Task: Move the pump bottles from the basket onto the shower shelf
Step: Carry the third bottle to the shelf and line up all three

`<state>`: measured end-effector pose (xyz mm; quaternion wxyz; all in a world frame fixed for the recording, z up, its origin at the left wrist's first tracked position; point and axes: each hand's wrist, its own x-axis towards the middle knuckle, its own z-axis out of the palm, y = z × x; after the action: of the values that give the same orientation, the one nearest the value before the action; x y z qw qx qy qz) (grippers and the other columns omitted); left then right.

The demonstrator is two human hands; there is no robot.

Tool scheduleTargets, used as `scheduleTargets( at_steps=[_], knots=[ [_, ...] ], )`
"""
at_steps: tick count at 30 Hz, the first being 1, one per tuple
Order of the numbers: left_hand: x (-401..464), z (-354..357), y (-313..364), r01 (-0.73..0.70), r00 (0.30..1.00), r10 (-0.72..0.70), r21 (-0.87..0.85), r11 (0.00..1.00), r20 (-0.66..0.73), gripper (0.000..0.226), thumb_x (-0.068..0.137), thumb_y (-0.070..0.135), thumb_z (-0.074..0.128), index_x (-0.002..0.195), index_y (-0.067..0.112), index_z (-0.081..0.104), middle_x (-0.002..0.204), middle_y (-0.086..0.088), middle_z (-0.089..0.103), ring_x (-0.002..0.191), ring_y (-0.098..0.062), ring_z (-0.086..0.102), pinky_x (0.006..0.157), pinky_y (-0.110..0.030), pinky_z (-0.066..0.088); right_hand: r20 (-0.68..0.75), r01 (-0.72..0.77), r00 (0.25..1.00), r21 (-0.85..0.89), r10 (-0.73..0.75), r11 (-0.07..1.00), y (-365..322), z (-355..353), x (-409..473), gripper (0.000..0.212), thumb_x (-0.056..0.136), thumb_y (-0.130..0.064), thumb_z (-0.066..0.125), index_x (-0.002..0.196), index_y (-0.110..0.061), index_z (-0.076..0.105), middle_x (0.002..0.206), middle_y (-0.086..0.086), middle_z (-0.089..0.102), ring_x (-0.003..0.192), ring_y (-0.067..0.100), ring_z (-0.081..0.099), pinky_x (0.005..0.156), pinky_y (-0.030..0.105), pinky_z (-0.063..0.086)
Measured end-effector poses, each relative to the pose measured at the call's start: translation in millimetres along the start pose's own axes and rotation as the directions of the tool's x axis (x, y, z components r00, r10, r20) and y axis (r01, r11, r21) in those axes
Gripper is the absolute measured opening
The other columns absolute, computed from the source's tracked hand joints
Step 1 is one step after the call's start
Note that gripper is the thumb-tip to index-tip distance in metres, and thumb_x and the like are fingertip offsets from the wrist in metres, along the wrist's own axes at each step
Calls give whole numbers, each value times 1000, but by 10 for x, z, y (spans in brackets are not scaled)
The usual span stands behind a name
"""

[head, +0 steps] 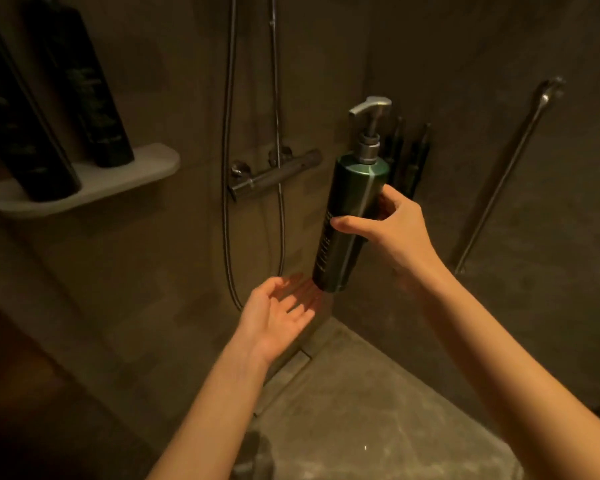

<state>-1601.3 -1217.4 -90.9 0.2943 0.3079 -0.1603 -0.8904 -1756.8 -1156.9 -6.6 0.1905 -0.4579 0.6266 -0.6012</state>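
Observation:
My right hand (pixel 392 230) grips a tall dark green pump bottle (pixel 350 206) around its middle and holds it upright in the air near the shower corner. Its silver pump head (pixel 369 110) points left. Just below the bottle's base, my left hand (pixel 281 313) is open, palm up, with its fingers apart. At the upper left a white corner shower shelf (pixel 146 169) carries two dark bottles (pixel 94 88), whose tops run out of the frame. No basket is in view.
A chrome mixer valve (pixel 274 174) with riser pipe and hose (pixel 227 168) is mounted on the wall between the shelf and the held bottle. A slanted grab bar (pixel 506 174) is fixed to the right wall. A floor drain channel (pixel 291 372) runs below.

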Motion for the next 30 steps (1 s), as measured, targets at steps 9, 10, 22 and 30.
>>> scheduleTargets(
  at_steps=[9,10,22,30],
  knots=[
    [624,430,1118,-323,944,311,-110,940,-108,35,84,11,48,116,3,59,125,-22,59,119,-35,53,102,-43,41,254,87,957,218,-143,972,-142,662,1729,51,65,-19,82,110,-26,59,102,-13,67,86,-9,64,66,7,50],
    [626,463,1209,-363,929,350,-113,925,-119,38,81,11,50,117,2,58,124,-23,60,118,-36,54,103,-43,40,284,82,946,254,-155,964,-159,744,1874,54,65,-17,82,114,-23,60,104,-11,67,89,-4,65,68,10,51],
    [831,911,1751,-869,422,788,49,493,-449,46,70,17,58,115,7,62,113,-18,69,109,-29,63,98,-39,46,648,17,639,527,-415,849,-514,1776,3132,52,65,-12,82,112,-21,62,105,-11,69,93,2,66,73,18,55],
    [887,955,2133,-629,-15,896,701,336,-443,47,86,13,62,131,19,49,114,-3,67,103,-15,66,86,-24,53,750,-54,438,573,-496,818,-848,2370,3329,56,63,-19,85,115,-21,63,106,-9,69,97,6,65,83,29,54]
  ],
)
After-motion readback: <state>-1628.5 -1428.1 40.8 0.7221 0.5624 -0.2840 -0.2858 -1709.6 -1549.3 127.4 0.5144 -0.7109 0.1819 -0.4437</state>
